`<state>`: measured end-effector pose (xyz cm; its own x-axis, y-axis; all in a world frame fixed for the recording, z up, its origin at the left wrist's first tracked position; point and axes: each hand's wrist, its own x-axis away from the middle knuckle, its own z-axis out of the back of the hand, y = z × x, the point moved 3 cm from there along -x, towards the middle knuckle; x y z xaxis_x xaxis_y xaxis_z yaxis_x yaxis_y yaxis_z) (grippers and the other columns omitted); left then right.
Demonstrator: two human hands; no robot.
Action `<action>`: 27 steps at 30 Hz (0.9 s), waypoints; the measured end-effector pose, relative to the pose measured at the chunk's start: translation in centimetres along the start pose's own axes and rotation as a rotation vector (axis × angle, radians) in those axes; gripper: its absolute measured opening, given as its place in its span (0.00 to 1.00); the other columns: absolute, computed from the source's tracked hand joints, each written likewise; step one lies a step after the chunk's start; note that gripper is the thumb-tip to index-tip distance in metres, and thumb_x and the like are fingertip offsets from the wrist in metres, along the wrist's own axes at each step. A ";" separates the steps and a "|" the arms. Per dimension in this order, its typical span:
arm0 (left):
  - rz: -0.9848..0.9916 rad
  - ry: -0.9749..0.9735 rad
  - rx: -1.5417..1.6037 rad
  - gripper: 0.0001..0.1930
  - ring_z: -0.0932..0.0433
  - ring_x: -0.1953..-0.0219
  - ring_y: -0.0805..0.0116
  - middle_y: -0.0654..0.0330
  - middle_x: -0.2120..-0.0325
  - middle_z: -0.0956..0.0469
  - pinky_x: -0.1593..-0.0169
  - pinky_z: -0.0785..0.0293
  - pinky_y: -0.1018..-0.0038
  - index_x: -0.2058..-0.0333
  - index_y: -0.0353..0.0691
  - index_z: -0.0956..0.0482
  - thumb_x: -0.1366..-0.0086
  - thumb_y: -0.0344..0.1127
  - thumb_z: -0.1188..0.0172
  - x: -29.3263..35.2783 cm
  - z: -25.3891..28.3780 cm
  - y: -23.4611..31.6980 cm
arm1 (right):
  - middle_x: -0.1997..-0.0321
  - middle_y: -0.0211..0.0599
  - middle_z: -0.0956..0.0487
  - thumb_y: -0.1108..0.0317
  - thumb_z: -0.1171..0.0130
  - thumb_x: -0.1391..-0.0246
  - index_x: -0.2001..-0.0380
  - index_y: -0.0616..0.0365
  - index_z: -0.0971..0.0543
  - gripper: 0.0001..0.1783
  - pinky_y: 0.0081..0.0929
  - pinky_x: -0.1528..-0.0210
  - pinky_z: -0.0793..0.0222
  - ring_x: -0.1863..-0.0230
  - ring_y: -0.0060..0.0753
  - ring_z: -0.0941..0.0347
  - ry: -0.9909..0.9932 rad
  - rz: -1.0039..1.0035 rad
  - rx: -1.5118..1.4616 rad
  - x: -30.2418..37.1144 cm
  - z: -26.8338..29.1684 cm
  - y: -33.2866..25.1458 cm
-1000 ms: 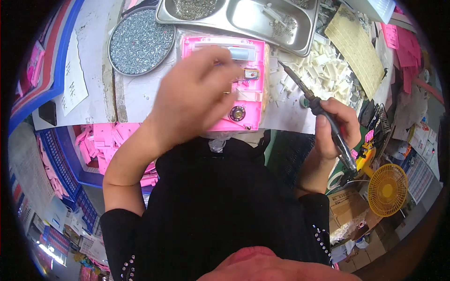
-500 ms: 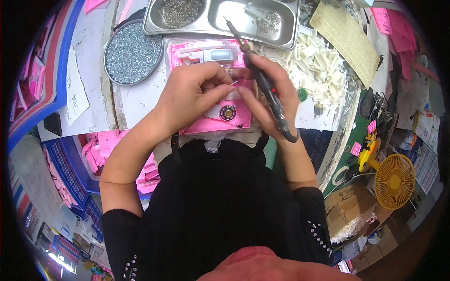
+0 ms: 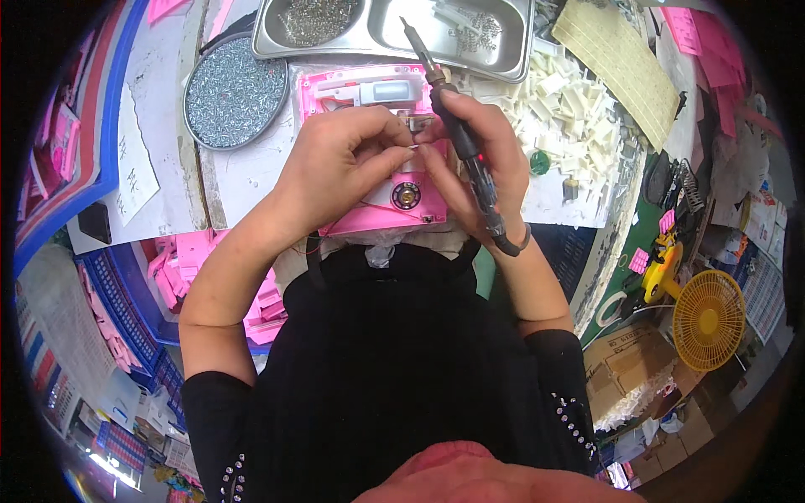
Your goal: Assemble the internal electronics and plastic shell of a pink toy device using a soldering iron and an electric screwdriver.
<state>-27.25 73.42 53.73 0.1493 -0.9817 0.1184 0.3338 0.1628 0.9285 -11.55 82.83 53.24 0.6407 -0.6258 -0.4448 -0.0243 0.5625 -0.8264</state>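
Observation:
A pink plastic housing (image 3: 381, 220) lies on the bench before me, with a small round black speaker-like part (image 3: 406, 195), thin red wires and a white-and-grey block (image 3: 390, 91) in it. Over its middle, the fingertips of my left hand (image 3: 340, 163) are pinched around a tiny white piece (image 3: 413, 147), perhaps a wire end. My right hand (image 3: 495, 151) meets it there with thumb and fingertip. That hand also holds a soldering iron (image 3: 464, 138) slanting across the palm, its thin metal tip pointing up and away, a red light on its black handle. My fingers hide the contact point.
A metal tray (image 3: 394, 60) with small parts stands behind the housing. At left is a round dish (image 3: 236, 94) of screws; at right, a heap of white plastic pieces (image 3: 562, 105). Pink parts (image 3: 267, 310) fill a bin below the bench. A yellow fan (image 3: 708, 320) stands far right.
The pinched fingertips have moved slightly to the left. The soldering iron's tip has shifted a little up and left. Both hands keep their hold.

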 end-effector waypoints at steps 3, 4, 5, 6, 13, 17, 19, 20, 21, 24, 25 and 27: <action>-0.037 0.024 0.036 0.05 0.23 0.73 0.75 0.60 0.73 0.20 0.67 0.27 0.77 0.64 0.31 0.20 0.39 0.22 0.35 0.0 -0.2 -0.1 | 0.61 0.41 0.20 0.82 0.31 0.56 0.46 0.57 0.23 0.30 0.29 0.60 0.24 0.64 0.38 0.20 -0.013 -0.047 0.090 0.4 0.5 -0.8; -0.061 0.038 0.055 0.05 0.23 0.72 0.74 0.60 0.73 0.20 0.67 0.27 0.76 0.64 0.31 0.20 0.40 0.22 0.35 0.0 -0.2 -0.1 | 0.61 0.43 0.20 0.82 0.30 0.56 0.47 0.57 0.22 0.29 0.31 0.59 0.24 0.64 0.40 0.20 -0.025 -0.022 0.107 0.5 0.9 -1.1; -0.140 0.030 0.011 0.06 0.22 0.72 0.71 0.59 0.73 0.21 0.66 0.26 0.75 0.64 0.31 0.20 0.40 0.22 0.35 -0.1 -0.2 0.0 | 0.61 0.44 0.19 0.81 0.30 0.56 0.48 0.58 0.22 0.28 0.32 0.58 0.24 0.63 0.41 0.20 -0.036 -0.001 0.127 0.6 1.5 -1.6; -0.215 0.027 -0.037 0.06 0.22 0.71 0.68 0.59 0.73 0.21 0.65 0.26 0.73 0.64 0.32 0.20 0.41 0.23 0.35 -0.1 -0.1 -0.2 | 0.61 0.45 0.19 0.81 0.29 0.56 0.49 0.59 0.21 0.28 0.33 0.58 0.24 0.63 0.42 0.21 -0.049 0.021 0.141 1.1 2.2 -1.9; -0.404 -0.048 -0.319 0.08 0.22 0.63 0.58 0.57 0.62 0.24 0.60 0.24 0.68 0.66 0.36 0.21 0.44 0.25 0.32 0.8 -0.9 0.3 | 0.76 0.39 0.23 0.80 0.34 0.59 0.65 0.65 0.20 0.14 0.32 0.66 0.34 0.75 0.37 0.32 -0.095 -0.075 -0.182 4.1 7.7 -2.4; -0.391 -0.059 -0.341 0.08 0.22 0.61 0.58 0.58 0.58 0.25 0.59 0.24 0.66 0.66 0.38 0.22 0.45 0.26 0.33 0.8 -0.8 0.3 | 0.78 0.38 0.23 0.80 0.35 0.61 0.70 0.63 0.19 0.11 0.33 0.67 0.33 0.79 0.38 0.33 -0.156 -0.103 -0.185 4.0 6.9 -2.4; -0.388 -0.053 -0.362 0.07 0.22 0.58 0.56 0.60 0.58 0.25 0.57 0.25 0.64 0.66 0.40 0.22 0.43 0.29 0.33 0.8 -0.9 0.2 | 0.77 0.37 0.22 0.79 0.34 0.62 0.70 0.63 0.19 0.11 0.33 0.67 0.33 0.79 0.38 0.33 -0.160 -0.087 -0.157 3.8 6.3 -2.3; -0.385 -0.054 -0.372 0.07 0.22 0.58 0.57 0.60 0.58 0.25 0.57 0.25 0.64 0.66 0.40 0.22 0.43 0.29 0.33 0.9 -0.9 0.2 | 0.77 0.37 0.21 0.79 0.34 0.63 0.71 0.63 0.19 0.11 0.33 0.68 0.32 0.80 0.38 0.33 -0.164 -0.078 -0.142 3.7 6.1 -2.4; -0.383 -0.056 -0.381 0.07 0.22 0.57 0.57 0.60 0.58 0.25 0.57 0.25 0.63 0.67 0.40 0.23 0.43 0.29 0.33 0.9 -0.9 0.2 | 0.76 0.37 0.20 0.79 0.34 0.63 0.71 0.62 0.19 0.11 0.33 0.68 0.32 0.79 0.38 0.33 -0.178 -0.080 -0.137 3.5 6.1 -2.4; -0.407 -0.050 -0.393 0.09 0.22 0.59 0.56 0.57 0.58 0.25 0.59 0.24 0.64 0.66 0.38 0.23 0.45 0.26 0.32 0.9 -0.9 0.3 | 0.76 0.38 0.20 0.79 0.34 0.64 0.71 0.62 0.19 0.11 0.33 0.68 0.32 0.79 0.39 0.32 -0.210 -0.082 -0.125 3.3 5.8 -2.3; -0.421 -0.046 -0.395 0.10 0.21 0.60 0.56 0.55 0.59 0.25 0.60 0.24 0.65 0.66 0.36 0.23 0.47 0.25 0.32 0.9 -0.9 0.3 | 0.76 0.38 0.20 0.78 0.33 0.64 0.72 0.62 0.19 0.10 0.32 0.68 0.32 0.79 0.39 0.31 -0.215 -0.080 -0.122 3.2 5.8 -2.2; -0.417 -0.052 -0.396 0.10 0.21 0.60 0.56 0.55 0.59 0.25 0.60 0.24 0.65 0.66 0.36 0.23 0.47 0.24 0.32 0.9 -0.9 0.3 | 0.76 0.37 0.20 0.78 0.33 0.64 0.71 0.62 0.19 0.10 0.32 0.68 0.32 0.79 0.39 0.31 -0.226 -0.084 -0.117 3.0 5.7 -2.3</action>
<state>-26.16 72.63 53.80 -0.1125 -0.9728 -0.2027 0.6794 -0.2241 0.6987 -5.15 82.75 55.73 0.7989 -0.5238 -0.2956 -0.0438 0.4395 -0.8972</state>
